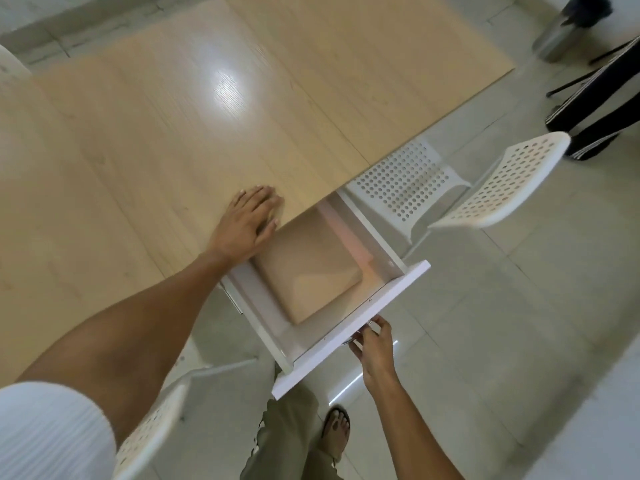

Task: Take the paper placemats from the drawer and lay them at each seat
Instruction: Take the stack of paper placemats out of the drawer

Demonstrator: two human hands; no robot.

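A white drawer stands pulled out from under the edge of the light wooden table. Inside it lies a flat stack of tan paper placemats, partly hidden under the tabletop. My left hand rests flat on the table edge just above the drawer, with the thumb hanging over the placemats. My right hand grips the small metal drawer handle on the drawer front.
A white perforated chair stands to the right of the drawer, and another sits at the lower left. Another person's dark trouser legs and a metal bin are at the upper right. My sandalled foot is below the drawer.
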